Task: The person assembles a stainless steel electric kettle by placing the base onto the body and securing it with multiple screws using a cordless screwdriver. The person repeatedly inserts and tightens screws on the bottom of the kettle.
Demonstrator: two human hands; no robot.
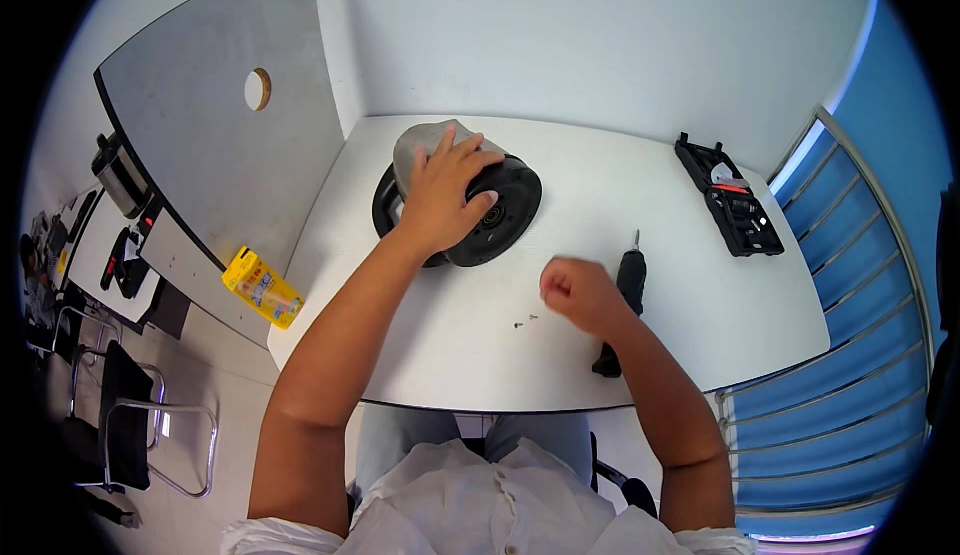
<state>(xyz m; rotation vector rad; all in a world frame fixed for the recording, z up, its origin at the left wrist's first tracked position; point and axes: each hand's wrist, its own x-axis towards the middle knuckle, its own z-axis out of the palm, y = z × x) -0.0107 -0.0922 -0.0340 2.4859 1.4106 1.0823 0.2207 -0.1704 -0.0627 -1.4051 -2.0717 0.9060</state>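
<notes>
While the left hand [447, 190] lies flat, fingers spread, on the black wheel [470, 207] at mid worktop [420, 355], the right hand [578, 293] is fisted shut w/ nothing visible in grip. Black screwdriver [628, 285] lies just beside it; small screws [526, 321] nearby.

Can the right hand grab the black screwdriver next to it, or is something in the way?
Probably yes. The right hand is curled into a fist on the white table, right beside the black screwdriver. Nothing lies between them. The left hand rests farther off, on the black wheel.
</notes>
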